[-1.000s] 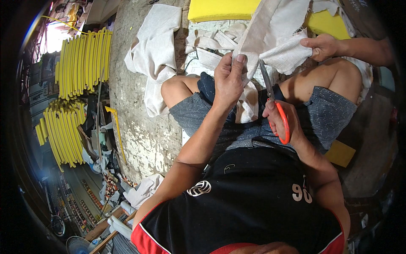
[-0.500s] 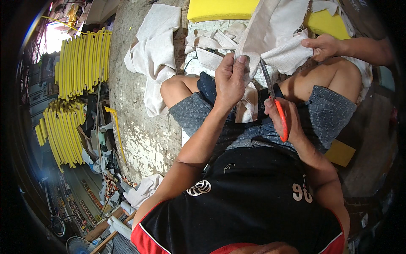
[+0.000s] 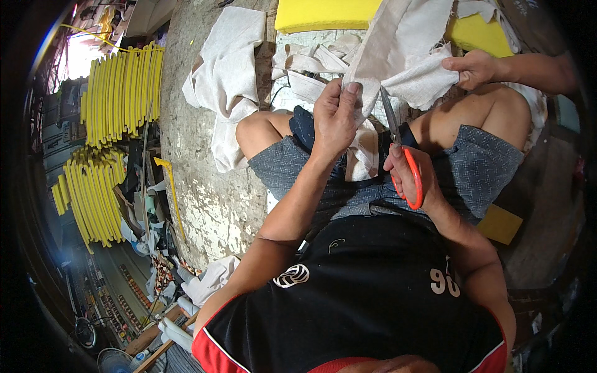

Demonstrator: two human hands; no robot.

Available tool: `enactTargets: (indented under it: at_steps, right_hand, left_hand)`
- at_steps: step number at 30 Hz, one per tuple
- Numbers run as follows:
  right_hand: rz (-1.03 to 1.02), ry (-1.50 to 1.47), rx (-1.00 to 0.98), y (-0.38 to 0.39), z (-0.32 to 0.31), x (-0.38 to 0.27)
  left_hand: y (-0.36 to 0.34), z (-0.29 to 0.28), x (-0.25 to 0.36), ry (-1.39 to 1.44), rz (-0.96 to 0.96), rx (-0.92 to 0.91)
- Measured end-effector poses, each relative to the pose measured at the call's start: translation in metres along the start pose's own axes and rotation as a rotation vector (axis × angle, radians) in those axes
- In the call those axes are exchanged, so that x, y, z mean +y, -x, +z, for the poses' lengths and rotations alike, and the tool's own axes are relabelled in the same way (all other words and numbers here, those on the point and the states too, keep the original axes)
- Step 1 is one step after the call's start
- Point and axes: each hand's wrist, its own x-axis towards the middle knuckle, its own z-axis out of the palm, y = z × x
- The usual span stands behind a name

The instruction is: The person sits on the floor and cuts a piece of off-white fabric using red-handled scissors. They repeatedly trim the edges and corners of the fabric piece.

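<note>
Off-white fabric stretches up and away in front of me. My left hand pinches its near edge between thumb and fingers. In my right hand is a pair of scissors with red-orange handles and dark blades, pointing away from me. The blade tips meet the fabric just right of my left hand, at a slit between two parts of it. Another person's hand, coming in from the right, grips the fabric's right-hand part.
Yellow foam blocks lie at the far side. Cut fabric strips are heaped before me. More off-white cloth lies on the worn board at left. Stacked yellow pieces stand beyond the board's left edge.
The scissors have tilted slightly left, and their handles have spread further apart. My left hand has shifted a little left with the fabric edge. The other person's hand barely moves.
</note>
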Motion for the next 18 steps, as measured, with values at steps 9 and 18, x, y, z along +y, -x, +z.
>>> enactTargets:
  at_steps: [9,18]
  right_hand:
    - [-0.114,0.194,0.04,-0.001,-0.001,-0.001]
    - [0.053,0.039,-0.021,0.002,0.002,-0.002]
  left_hand:
    - [-0.001,-0.006,-0.004,-0.014,0.028,0.006]
    - [0.001,-0.005,-0.003,0.041,-0.02,0.0]
